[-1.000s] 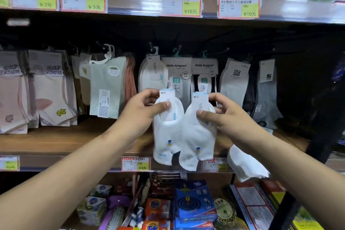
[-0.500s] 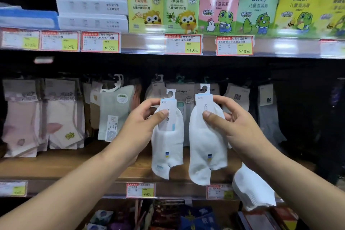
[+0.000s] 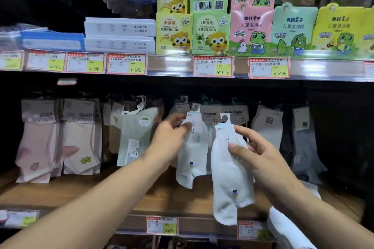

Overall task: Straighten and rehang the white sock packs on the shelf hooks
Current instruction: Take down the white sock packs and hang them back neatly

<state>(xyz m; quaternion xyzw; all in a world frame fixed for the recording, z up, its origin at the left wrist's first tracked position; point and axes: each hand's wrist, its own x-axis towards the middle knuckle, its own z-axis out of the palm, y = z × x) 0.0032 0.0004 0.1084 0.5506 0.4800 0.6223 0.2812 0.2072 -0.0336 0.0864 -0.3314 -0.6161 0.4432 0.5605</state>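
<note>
"Hello tongran" cards (image 3: 234, 112) hang behind; the left hand (image 3: 169, 139) pinches one white sock pack (image 3: 193, 153), the right hand (image 3: 256, 153) pinches another (image 3: 230, 180).

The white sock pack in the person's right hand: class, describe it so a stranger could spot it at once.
Find the dark hanging row under the shelf edge with yellow price tags. In front of it two hands hold white sock packs; take the white sock pack in the right hand. It hangs lower and nearer than the left hand's.
</note>
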